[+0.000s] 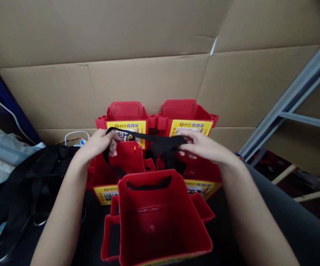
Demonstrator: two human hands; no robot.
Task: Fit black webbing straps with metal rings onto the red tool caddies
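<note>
A black strap [137, 133] stretches between my two hands above several red plastic boxes. My left hand [106, 142] is closed on one length of it, and a loop hangs below the fingers. On the other side my right hand [195, 144] grips a bunched part of the same strap, its fingers partly blurred. Nearest to me stands an open red box [151, 218] with side holders; black webbing shows through the slot in its back wall. Behind it, a red box on the left [123, 157] sits under my left hand.
Two more red boxes with yellow labels stand at the back, the left one [128, 109] and the right one [180, 107], against a cardboard wall [148, 81]. A heap of black straps [43, 166] with metal rings lies left. A metal frame [295, 92] rises right.
</note>
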